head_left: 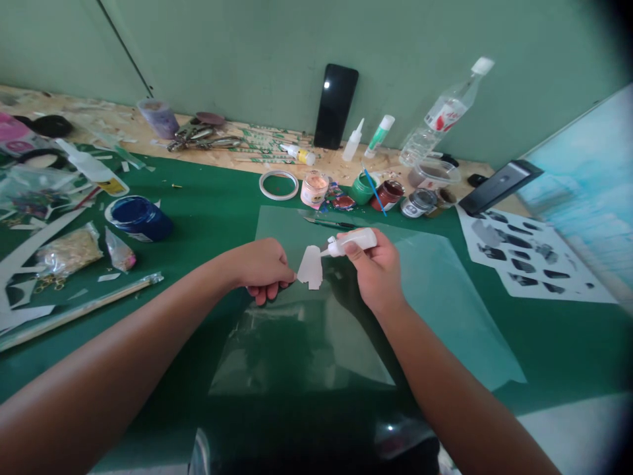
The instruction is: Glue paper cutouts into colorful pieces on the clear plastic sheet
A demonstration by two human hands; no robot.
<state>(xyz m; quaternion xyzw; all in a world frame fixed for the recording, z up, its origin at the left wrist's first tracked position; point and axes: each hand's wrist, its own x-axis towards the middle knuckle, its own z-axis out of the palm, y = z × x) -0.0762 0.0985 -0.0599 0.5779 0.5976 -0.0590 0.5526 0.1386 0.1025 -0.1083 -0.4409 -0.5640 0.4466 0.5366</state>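
My right hand [378, 274] is wrapped round a small white glue bottle [357, 241], tilted so that its nozzle points left. The nozzle tip is at the upper right edge of a white paper cutout [310, 267], which is narrower at the top and has a small tab at the bottom. My left hand [267, 267] has its fingers curled, with thumb and forefinger pinching the cutout's lower left edge. Beneath both hands lies a clear plastic sheet [306, 343] on the green table covering [558, 343]. A craft knife [331, 224] rests just beyond the cutout.
Beyond the sheet stand a tape ring [279, 185], several paint jars [388, 194] and a thin blue brush [374, 189]. A phone [336, 105] and a plastic bottle [440, 119] lean at the wall. Left are a blue paint jar [138, 218] and scraps; right, a sheet of dark shapes [534, 254].
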